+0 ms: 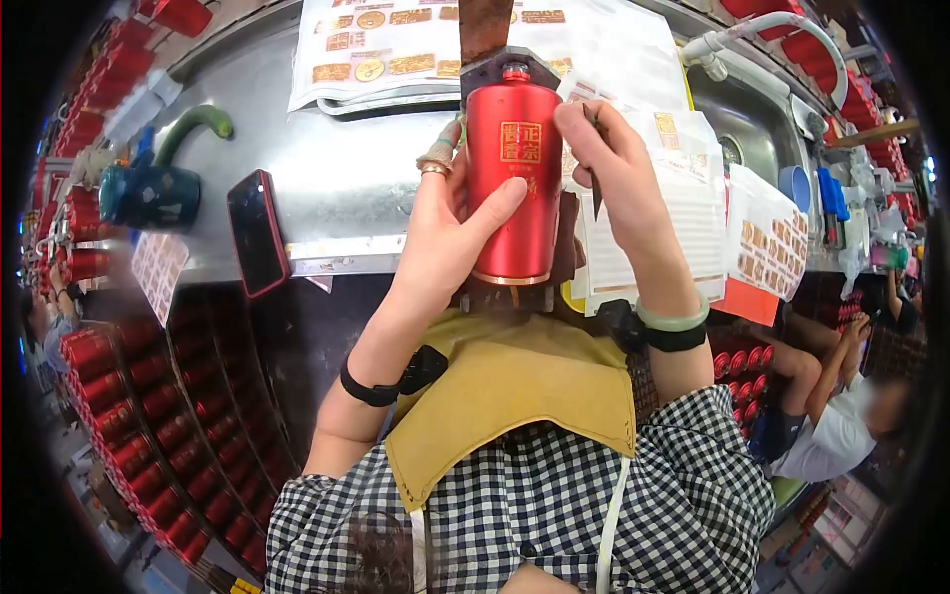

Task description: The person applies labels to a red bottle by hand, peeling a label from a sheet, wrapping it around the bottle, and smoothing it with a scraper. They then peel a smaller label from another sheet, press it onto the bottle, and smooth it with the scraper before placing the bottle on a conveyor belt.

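Observation:
A red bottle [513, 223] with gold lettering on its front stands in front of my chest, its narrow neck pointing away from me. My left hand [457, 213] is wrapped round its left side, thumb across the front. At its upper right, my right hand [616, 158] pinches a thin dark pointed tool [597, 188], fingertips close to the bottle's edge. Sheets of gold labels [391, 45] lie beyond the bottle, and a printed white sheet [653, 243] is under my right forearm.
A phone [258, 234] lies at the metal table's left edge, near a teal container [148, 195]. Right are a sink [742, 119] with a faucet [772, 25], a blue cup [794, 186] and a label sheet [767, 238]. Crates of red bottles [148, 416] stand lower left; another person [841, 426] sits lower right.

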